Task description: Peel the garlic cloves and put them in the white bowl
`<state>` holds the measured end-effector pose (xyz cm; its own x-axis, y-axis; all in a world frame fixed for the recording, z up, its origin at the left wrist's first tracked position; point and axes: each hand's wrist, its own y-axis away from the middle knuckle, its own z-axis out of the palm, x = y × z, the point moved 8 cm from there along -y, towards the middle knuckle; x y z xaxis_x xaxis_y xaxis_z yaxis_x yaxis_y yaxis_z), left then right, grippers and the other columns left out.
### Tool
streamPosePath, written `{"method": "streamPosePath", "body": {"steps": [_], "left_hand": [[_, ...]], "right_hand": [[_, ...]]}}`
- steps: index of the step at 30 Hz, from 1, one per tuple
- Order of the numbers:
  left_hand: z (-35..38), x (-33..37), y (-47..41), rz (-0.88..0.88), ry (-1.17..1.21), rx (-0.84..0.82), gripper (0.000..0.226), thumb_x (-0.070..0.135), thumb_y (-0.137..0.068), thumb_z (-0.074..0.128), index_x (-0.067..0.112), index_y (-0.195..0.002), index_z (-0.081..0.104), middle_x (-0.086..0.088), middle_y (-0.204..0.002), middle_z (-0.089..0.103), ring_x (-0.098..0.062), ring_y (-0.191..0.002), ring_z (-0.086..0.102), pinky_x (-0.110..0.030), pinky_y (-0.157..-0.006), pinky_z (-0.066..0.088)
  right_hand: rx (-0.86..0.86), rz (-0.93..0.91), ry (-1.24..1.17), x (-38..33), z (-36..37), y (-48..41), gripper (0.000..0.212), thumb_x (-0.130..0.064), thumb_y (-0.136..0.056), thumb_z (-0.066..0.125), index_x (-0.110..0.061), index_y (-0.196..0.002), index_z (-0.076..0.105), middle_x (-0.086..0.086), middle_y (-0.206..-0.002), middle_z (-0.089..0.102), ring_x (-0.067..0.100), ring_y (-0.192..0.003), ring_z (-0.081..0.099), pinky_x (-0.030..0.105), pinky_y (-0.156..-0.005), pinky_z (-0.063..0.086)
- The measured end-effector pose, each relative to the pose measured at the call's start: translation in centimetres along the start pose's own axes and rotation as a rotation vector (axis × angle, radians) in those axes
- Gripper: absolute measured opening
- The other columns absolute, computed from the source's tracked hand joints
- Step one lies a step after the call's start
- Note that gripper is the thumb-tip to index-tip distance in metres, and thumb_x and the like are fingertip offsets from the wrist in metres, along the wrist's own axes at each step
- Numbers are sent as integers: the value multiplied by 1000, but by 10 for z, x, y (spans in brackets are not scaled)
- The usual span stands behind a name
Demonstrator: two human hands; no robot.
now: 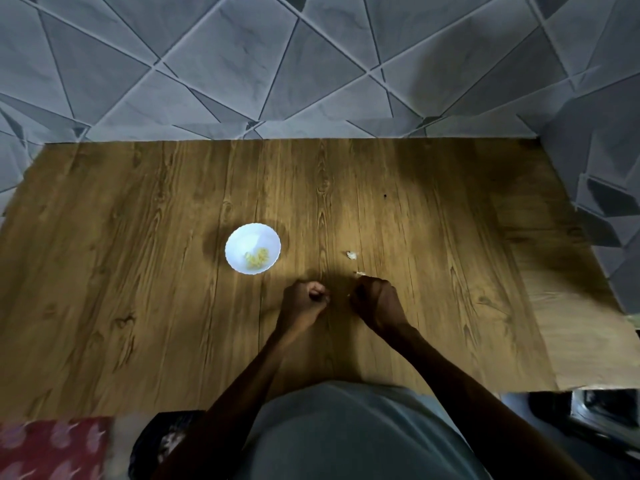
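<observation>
Shirt fabric (346,438), grey, fills the near edge, with a red patterned cloth (52,448) to its left. Beyond, over the wooden table (138,271), the left hand (304,301) and right hand (375,303) sit near each other without touching, fingers curled in; whether either pinches a clove cannot be told. Pale peel scraps (352,255) lie just past the right hand. Left of them the white bowl (242,240) holds yellowish peeled garlic cloves (258,258). Grey triangle-patterned tiles (311,64) back the table.
</observation>
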<state>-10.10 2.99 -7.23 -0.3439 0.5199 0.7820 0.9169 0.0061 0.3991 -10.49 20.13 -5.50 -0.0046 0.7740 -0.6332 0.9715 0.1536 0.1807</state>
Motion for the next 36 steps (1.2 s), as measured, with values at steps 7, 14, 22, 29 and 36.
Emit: {"method": "streamPosePath", "body": {"steps": [7, 14, 22, 29, 36], "left_hand": [[-3, 4, 3, 73, -144, 47, 21, 17, -83, 75, 11, -103, 71, 0, -94, 72, -10, -84, 65, -22, -78, 54], [-1, 11, 4, 72, 16, -55, 14, 20, -86, 73, 16, -99, 73, 6, -87, 71, -7, -79, 66, -7, -67, 46], [7, 10, 4, -31, 370, -144, 13, 20, -86, 73, 18, -98, 75, -1, -93, 75, -19, -91, 71, -33, -85, 57], [1, 7, 8, -51, 379, -129, 12, 15, -83, 76, 13, -95, 76, -6, -91, 76, -22, -88, 73, -45, -86, 58], [-1, 2, 6, -56, 321, -92, 12, 13, -84, 72, 19, -94, 76, -2, -92, 76, -18, -91, 71, -37, -86, 58]], "right_hand": [[26, -93, 136, -8, 4, -1, 16, -17, -94, 61, -10, -109, 61, 0, -93, 65, 11, -78, 63, 17, -65, 47], [38, -83, -145, -6, -16, -5, 3, -12, -89, 71, -11, -86, 73, -9, -73, 64, 2, -61, 63, 19, -54, 50], [-26, -12, -425, -17, -14, 4, 8, -10, -90, 67, -4, -92, 73, 3, -79, 73, 11, -70, 73, 28, -65, 61], [-27, 80, -552, -19, -12, 7, 9, -4, -89, 67, 2, -94, 72, 10, -83, 74, 17, -73, 74, 27, -66, 60], [40, 53, -540, -25, -13, 9, 10, 4, -91, 60, 4, -91, 70, 12, -82, 73, 18, -73, 74, 26, -64, 60]]}}
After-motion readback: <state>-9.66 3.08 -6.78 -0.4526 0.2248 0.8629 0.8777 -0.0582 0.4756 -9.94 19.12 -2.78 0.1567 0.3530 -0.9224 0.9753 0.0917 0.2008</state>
